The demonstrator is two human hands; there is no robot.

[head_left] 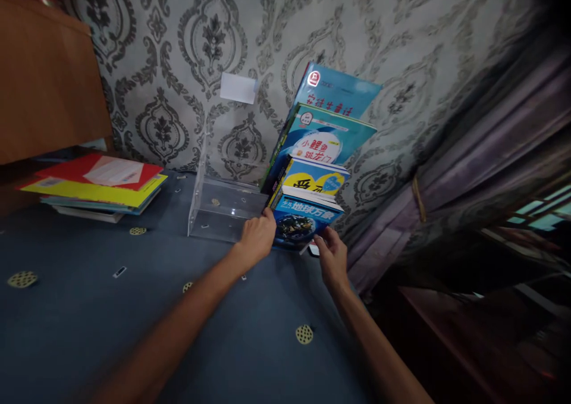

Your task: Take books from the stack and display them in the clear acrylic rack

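Observation:
A small blue book (pixel 297 222) with a globe on its cover stands at the front of a stepped row of books. My left hand (pixel 259 234) is closed at its left edge. At its lower right corner, my right hand (pixel 332 254) grips with thumb and fingers. Behind it rise a blue book with a yellow patch (pixel 314 178), a teal book (pixel 336 136) and a taller light blue book (pixel 343 91). They stand in the right part of a clear plastic book rack (pixel 218 213). My fingers hide part of the front book's sides.
Flat-lying books form a pile, with a red one (pixel 107 171) on top, on the blue tablecloth (pixel 134 309) at left. Beyond it is a wooden cabinet (pixel 49 77). A patterned wall (pixel 160 88) backs the table, and a tied curtain (pixel 428 184) hangs at right.

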